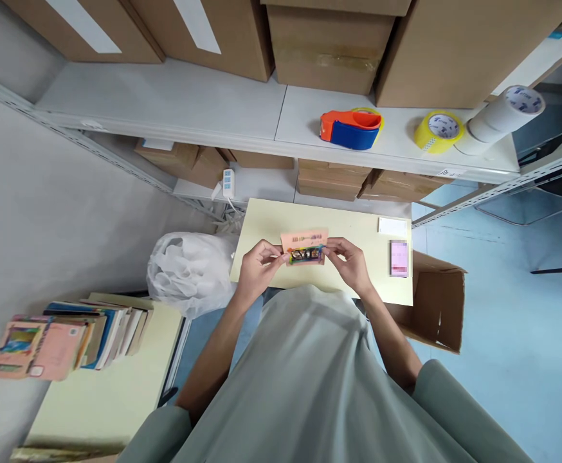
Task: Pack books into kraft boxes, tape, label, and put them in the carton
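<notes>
A small pink book (pixel 305 247) with a dark, colourful picture on its cover is held up above the pale yellow table (pixel 348 283). My left hand (pixel 262 265) pinches its left edge between thumb and fingers. On the opposite edge, my right hand (pixel 347 258) grips it in the same way. The book's back is hidden from me. Over to the right on the table lies a phone-sized pink item (pixel 398 258), its surface blurred, below a white flat box (pixel 392 226).
Behind the table stands a grey shelf (pixel 175 96) with cardboard boxes (pixel 329 51), an orange-blue tape dispenser (pixel 351 130) and tape rolls (pixel 439 132). An open carton (pixel 438 302) sits at right. Left are a white plastic bag (pixel 189 270) and a side table with books (pixel 112 331).
</notes>
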A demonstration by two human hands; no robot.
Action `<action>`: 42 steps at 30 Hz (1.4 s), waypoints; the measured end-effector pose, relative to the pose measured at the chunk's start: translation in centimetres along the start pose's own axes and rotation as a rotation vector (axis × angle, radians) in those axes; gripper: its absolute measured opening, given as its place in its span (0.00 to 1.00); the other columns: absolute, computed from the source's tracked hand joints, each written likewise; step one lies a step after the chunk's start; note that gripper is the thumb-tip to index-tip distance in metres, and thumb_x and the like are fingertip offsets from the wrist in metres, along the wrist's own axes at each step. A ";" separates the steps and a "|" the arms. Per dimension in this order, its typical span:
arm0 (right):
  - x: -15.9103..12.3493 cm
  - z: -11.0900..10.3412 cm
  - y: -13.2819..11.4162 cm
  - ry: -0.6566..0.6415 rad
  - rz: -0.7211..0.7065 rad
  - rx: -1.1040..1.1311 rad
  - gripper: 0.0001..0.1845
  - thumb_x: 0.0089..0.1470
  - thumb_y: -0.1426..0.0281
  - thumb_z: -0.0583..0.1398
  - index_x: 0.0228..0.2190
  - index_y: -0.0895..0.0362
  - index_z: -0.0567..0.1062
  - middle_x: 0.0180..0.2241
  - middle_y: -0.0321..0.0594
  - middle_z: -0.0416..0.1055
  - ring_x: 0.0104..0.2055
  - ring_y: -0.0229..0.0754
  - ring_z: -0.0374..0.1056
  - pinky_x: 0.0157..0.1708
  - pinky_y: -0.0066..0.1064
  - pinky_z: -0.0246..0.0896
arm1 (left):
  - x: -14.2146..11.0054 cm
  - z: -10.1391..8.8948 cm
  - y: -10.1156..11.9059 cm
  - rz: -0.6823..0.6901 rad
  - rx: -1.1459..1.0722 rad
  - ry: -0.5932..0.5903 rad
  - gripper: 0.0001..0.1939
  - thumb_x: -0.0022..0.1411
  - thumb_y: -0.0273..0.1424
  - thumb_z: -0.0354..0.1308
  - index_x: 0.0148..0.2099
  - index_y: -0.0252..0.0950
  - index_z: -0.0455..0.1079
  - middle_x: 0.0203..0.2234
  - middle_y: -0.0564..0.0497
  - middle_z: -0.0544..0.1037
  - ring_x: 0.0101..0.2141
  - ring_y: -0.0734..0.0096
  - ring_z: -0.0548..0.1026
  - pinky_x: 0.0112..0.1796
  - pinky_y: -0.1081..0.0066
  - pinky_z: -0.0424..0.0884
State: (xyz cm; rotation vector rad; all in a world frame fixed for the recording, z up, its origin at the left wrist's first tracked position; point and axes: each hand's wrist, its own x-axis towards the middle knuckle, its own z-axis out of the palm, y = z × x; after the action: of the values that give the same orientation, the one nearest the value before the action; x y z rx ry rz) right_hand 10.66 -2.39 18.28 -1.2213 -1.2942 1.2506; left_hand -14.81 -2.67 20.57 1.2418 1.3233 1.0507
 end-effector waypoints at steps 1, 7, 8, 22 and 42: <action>0.1 0.0 0.2 0.005 0.014 0.013 0.24 0.65 0.46 0.69 0.50 0.50 0.79 0.41 0.42 0.86 0.42 0.47 0.81 0.47 0.40 0.77 | 0.0 -0.2 -0.1 -0.010 0.012 -0.025 0.22 0.61 0.50 0.76 0.38 0.40 0.71 0.38 0.46 0.87 0.41 0.59 0.87 0.43 0.62 0.85; 0.4 -0.1 0.4 -0.038 0.038 0.039 0.22 0.67 0.46 0.66 0.47 0.50 0.84 0.46 0.43 0.86 0.41 0.45 0.80 0.41 0.37 0.76 | 0.3 -0.9 -0.7 -0.019 0.009 -0.115 0.20 0.68 0.50 0.68 0.49 0.38 0.79 0.46 0.43 0.87 0.48 0.56 0.86 0.49 0.60 0.84; 0.4 -0.1 0.3 -0.055 0.049 0.038 0.21 0.66 0.47 0.65 0.47 0.50 0.85 0.46 0.43 0.86 0.41 0.45 0.80 0.42 0.38 0.77 | 0.4 -1.1 -0.8 -0.018 0.012 -0.118 0.20 0.67 0.49 0.69 0.50 0.38 0.79 0.47 0.43 0.87 0.49 0.56 0.86 0.50 0.60 0.84; 1.0 1.1 -1.4 -0.095 0.284 0.089 0.33 0.57 0.36 0.70 0.28 0.55 0.82 0.24 0.44 0.82 0.22 0.42 0.74 0.23 0.34 0.69 | 1.0 -0.3 1.0 -0.119 0.071 -0.078 0.27 0.67 0.60 0.66 0.36 0.41 0.71 0.13 0.59 0.69 0.15 0.73 0.67 0.23 0.70 0.69; 1.5 0.9 2.2 -0.112 0.363 0.149 0.34 0.63 0.36 0.64 0.39 0.53 0.87 0.43 0.46 0.87 0.36 0.48 0.84 0.38 0.40 0.81 | 0.0 0.1 -1.3 -0.199 0.161 0.145 0.33 0.73 0.63 0.55 0.40 0.38 0.83 0.37 0.44 0.88 0.29 0.65 0.82 0.34 0.67 0.79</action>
State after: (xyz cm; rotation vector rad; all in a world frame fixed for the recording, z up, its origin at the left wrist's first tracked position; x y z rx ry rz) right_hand 9.81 -0.98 16.02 -1.3310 -1.0629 1.6647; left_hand -14.84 -2.77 19.32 1.1397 1.6342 0.9208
